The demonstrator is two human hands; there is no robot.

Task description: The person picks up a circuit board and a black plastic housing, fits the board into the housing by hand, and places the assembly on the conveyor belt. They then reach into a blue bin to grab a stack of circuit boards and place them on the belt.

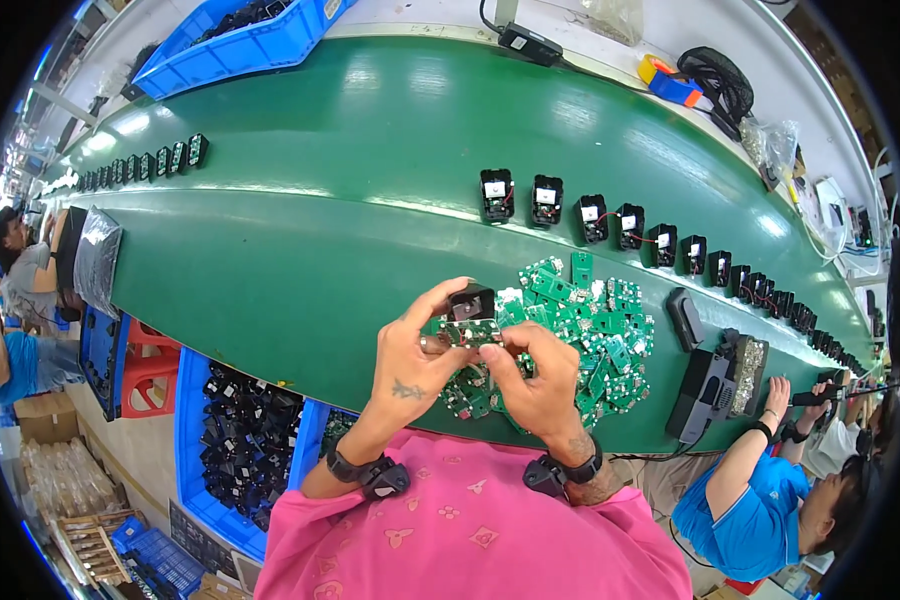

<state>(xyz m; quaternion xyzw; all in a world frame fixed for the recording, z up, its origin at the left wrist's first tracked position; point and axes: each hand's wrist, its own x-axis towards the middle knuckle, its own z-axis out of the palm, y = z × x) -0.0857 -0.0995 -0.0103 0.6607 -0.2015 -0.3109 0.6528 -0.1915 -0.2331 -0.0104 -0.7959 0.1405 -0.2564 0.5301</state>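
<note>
In front of me, over the green belt, my left hand (414, 350) is closed around a small black plastic housing (473, 300). A green circuit board (470, 333) lies across the housing's near side, between both hands. My right hand (538, 368) pinches the board's right end with thumb and fingers. Whether the board is seated in the housing, I cannot tell. Just right of my hands spreads a heap of loose green circuit boards (610, 350), partly hidden behind my right hand.
A row of black housings with red wires (547, 201) runs along the belt (320, 230) to the right. More stand far left (162, 160). Blue bins (255, 45) sit at the back and beside me at lower left (192, 440). A co-worker in blue (745, 500) works at right.
</note>
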